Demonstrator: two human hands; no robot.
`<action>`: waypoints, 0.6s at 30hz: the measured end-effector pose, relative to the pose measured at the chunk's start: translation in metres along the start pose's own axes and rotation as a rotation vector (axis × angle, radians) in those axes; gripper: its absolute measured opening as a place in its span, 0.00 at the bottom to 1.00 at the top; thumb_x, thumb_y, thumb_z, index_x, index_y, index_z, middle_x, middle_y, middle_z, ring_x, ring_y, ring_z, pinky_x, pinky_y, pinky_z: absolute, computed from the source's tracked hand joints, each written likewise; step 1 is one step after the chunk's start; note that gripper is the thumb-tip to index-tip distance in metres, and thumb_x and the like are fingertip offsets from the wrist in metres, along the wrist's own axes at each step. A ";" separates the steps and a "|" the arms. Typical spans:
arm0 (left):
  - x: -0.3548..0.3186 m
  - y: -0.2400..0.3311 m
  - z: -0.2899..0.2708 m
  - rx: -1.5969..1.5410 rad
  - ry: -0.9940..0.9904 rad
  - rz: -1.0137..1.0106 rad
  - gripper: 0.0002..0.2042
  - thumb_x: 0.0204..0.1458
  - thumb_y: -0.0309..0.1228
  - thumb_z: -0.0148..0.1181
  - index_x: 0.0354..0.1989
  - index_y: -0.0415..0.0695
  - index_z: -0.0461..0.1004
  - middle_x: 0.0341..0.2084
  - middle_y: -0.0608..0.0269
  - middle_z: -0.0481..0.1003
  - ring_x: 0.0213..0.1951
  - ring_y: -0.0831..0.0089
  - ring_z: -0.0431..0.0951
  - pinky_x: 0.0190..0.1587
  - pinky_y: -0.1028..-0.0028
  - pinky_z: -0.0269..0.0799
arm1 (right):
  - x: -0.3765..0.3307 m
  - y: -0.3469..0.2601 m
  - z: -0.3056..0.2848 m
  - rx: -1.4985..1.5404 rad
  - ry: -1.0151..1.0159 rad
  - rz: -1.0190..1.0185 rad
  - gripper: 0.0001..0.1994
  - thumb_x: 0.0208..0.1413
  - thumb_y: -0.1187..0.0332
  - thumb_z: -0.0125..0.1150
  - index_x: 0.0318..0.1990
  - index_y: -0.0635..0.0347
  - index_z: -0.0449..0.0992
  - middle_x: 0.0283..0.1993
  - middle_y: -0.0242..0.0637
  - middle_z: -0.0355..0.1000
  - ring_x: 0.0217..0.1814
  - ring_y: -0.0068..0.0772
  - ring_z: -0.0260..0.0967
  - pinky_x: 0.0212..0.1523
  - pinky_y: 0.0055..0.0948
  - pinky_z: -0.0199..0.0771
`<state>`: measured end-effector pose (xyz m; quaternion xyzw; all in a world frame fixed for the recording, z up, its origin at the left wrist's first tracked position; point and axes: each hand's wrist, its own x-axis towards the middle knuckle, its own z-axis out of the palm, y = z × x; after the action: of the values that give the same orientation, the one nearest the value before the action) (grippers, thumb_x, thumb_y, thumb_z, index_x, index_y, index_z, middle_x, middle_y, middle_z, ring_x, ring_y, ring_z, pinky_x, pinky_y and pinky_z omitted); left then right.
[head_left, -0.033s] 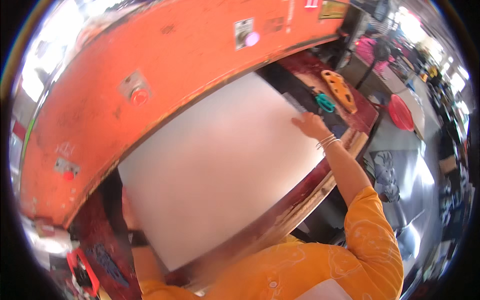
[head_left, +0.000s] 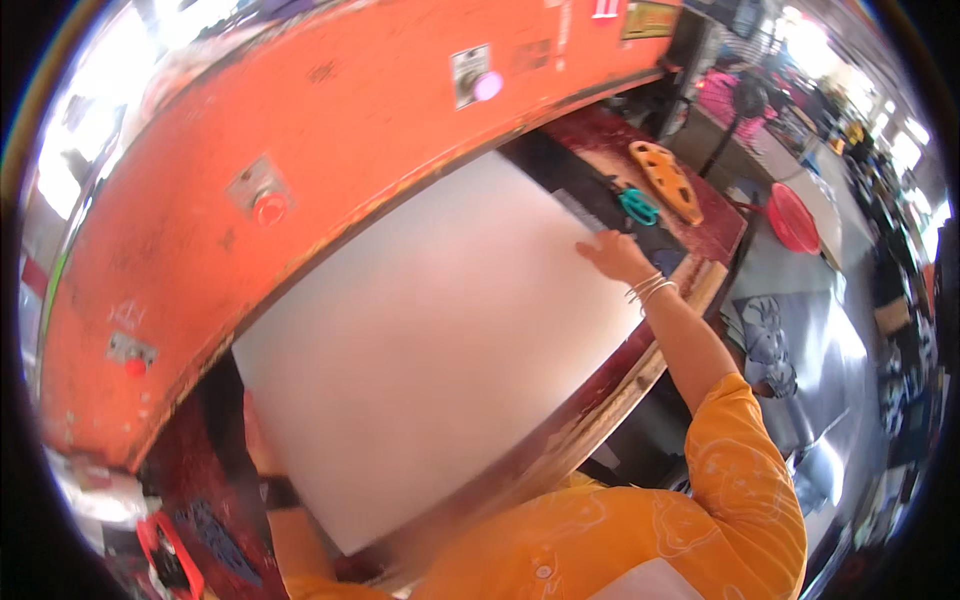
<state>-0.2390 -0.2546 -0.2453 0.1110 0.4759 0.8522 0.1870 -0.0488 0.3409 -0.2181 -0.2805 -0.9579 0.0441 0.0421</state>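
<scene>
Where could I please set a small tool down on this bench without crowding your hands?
The white sheet fills most of the bench, with the left hand and right hand at its opposite edges. The bare red strip between the orange machine and the orange block looks free. Around the teal scissors it is crowded.

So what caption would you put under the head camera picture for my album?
Both hands, left hand and right hand, hold a big white sheet at an orange machine.
</scene>
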 end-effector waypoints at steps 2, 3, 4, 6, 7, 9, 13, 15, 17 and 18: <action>-0.018 -0.002 0.011 0.483 0.022 0.113 0.24 0.63 0.43 0.33 0.60 0.38 0.57 0.56 0.54 0.64 0.55 0.62 0.65 0.57 0.67 0.61 | -0.018 0.010 -0.013 0.154 -0.048 0.109 0.35 0.50 0.39 0.51 0.36 0.73 0.74 0.39 0.61 0.72 0.44 0.60 0.71 0.47 0.46 0.70; -0.028 -0.004 0.016 0.721 0.042 0.183 0.24 0.63 0.43 0.35 0.59 0.37 0.59 0.54 0.53 0.65 0.54 0.62 0.66 0.57 0.66 0.61 | -0.030 0.016 -0.019 0.221 -0.062 0.128 0.35 0.50 0.39 0.51 0.36 0.74 0.73 0.39 0.61 0.72 0.44 0.59 0.71 0.47 0.46 0.70; -0.040 -0.006 0.021 0.955 0.071 0.258 0.24 0.62 0.43 0.36 0.58 0.36 0.60 0.53 0.52 0.66 0.53 0.62 0.67 0.57 0.66 0.61 | -0.042 0.022 -0.026 0.243 -0.067 0.166 0.35 0.50 0.39 0.52 0.37 0.74 0.73 0.39 0.61 0.72 0.45 0.58 0.71 0.46 0.46 0.69; -0.057 -0.011 0.036 1.166 0.077 0.317 0.24 0.62 0.42 0.38 0.58 0.34 0.60 0.52 0.52 0.67 0.51 0.63 0.68 0.55 0.67 0.62 | -0.064 0.034 -0.035 0.314 -0.064 0.244 0.34 0.50 0.40 0.54 0.39 0.73 0.71 0.39 0.61 0.72 0.45 0.58 0.71 0.45 0.46 0.69; -0.067 -0.012 0.045 1.147 0.050 0.300 0.24 0.62 0.42 0.38 0.58 0.34 0.58 0.52 0.52 0.67 0.51 0.64 0.69 0.54 0.68 0.63 | -0.074 0.039 -0.037 0.344 -0.071 0.279 0.34 0.49 0.40 0.54 0.40 0.73 0.70 0.39 0.61 0.72 0.44 0.57 0.71 0.45 0.45 0.69; -0.078 -0.011 0.071 1.119 -0.048 0.250 0.25 0.62 0.41 0.40 0.59 0.33 0.56 0.52 0.53 0.67 0.49 0.66 0.70 0.53 0.71 0.66 | -0.093 0.053 -0.042 0.360 -0.038 0.310 0.34 0.50 0.41 0.55 0.41 0.73 0.68 0.38 0.60 0.72 0.44 0.57 0.71 0.44 0.45 0.69; -0.066 -0.008 0.121 0.747 -0.084 -0.070 0.22 0.63 0.38 0.40 0.58 0.33 0.57 0.49 0.55 0.69 0.48 0.67 0.71 0.51 0.71 0.67 | -0.131 0.086 -0.049 0.430 0.010 0.360 0.31 0.49 0.44 0.58 0.43 0.69 0.67 0.38 0.57 0.73 0.44 0.56 0.71 0.43 0.43 0.69; -0.048 -0.019 0.133 -0.087 -0.030 -0.427 0.21 0.62 0.36 0.41 0.57 0.33 0.59 0.47 0.56 0.70 0.48 0.67 0.71 0.50 0.71 0.67 | -0.155 0.103 -0.056 0.506 -0.031 0.440 0.28 0.48 0.48 0.61 0.44 0.67 0.67 0.40 0.56 0.72 0.46 0.56 0.70 0.44 0.43 0.69; -0.025 -0.037 0.134 0.046 -0.216 -0.208 0.20 0.61 0.36 0.42 0.55 0.33 0.61 0.47 0.57 0.70 0.48 0.67 0.71 0.51 0.70 0.67 | -0.187 0.115 -0.058 0.561 0.024 0.522 0.27 0.48 0.51 0.62 0.45 0.67 0.68 0.41 0.56 0.72 0.48 0.56 0.69 0.46 0.42 0.68; -0.013 -0.050 0.131 0.104 -0.303 -0.097 0.20 0.61 0.36 0.43 0.55 0.33 0.62 0.47 0.57 0.70 0.48 0.66 0.71 0.51 0.69 0.67 | -0.203 0.119 -0.058 0.553 0.045 0.569 0.26 0.48 0.53 0.62 0.45 0.67 0.68 0.42 0.56 0.72 0.48 0.56 0.68 0.46 0.42 0.68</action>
<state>-0.1684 -0.1350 -0.2196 0.2248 0.4905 0.7899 0.2915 0.1913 0.3342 -0.1851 -0.5136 -0.7928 0.3042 0.1234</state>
